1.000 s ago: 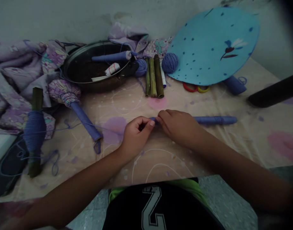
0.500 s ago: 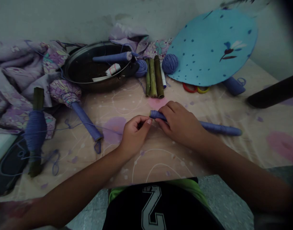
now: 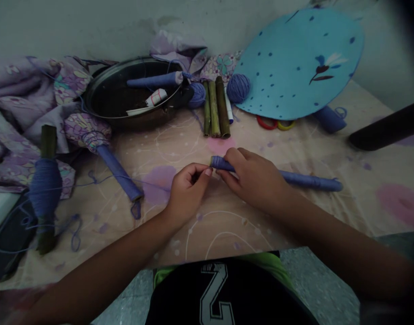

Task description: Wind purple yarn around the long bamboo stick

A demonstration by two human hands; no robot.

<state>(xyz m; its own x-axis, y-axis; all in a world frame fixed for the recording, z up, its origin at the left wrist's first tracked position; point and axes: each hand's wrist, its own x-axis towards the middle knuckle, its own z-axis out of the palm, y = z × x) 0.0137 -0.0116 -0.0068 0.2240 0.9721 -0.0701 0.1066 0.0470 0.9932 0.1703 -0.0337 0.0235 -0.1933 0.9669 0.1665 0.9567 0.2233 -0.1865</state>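
Observation:
A long stick wrapped in blue yarn lies across the middle, its left end bound with rings of yarn. My right hand is closed round it near that end. At the tip, my left hand pinches the blue yarn between thumb and forefinger. This strand runs left over a cloth-headed blue stick to a yarn-wound green stick. The yarn between my left fingertips and the wrapped end is too small to make out.
Behind stand a dark pan with a blue stick inside, several short green-brown tubes, a yarn ball and a turquoise oval board over red and yellow rings. A phone lies left; a dark pole juts in right.
The view has shifted slightly. My right hand has rolled a little on the stick, its knuckles lower. My left hand still pinches beside the stick's end.

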